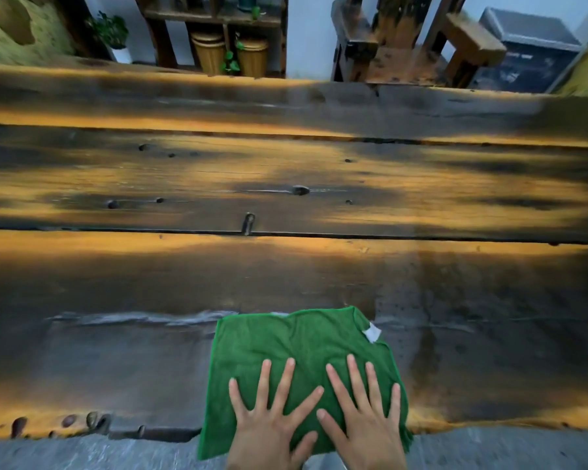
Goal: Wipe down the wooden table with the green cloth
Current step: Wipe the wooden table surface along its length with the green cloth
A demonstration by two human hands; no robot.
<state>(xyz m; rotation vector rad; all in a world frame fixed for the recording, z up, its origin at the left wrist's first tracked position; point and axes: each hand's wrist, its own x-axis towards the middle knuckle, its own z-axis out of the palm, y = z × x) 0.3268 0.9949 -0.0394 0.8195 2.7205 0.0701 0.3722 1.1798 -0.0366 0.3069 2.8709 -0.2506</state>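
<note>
We've got the green cloth [302,361] flat at lower centre of the frame, on the near edge of the wooden table [286,184], long axis running near-to-far, white tag at its far right corner. Left hand [269,415] and right hand [364,412] press it, fingers straight and spread, gripping nothing.

We find the bench [286,184] to be old plank wood, dark-stained with worn orange patches, knotted and cracked, its sheen semi-gloss and wet-looking beside our grip. The green cloth [296,340] under our palms is matt, napped microfibre with a small white fabric tag [371,331]. Beyond the bench, the chair [404,45] is rough, weathered timber.
</note>
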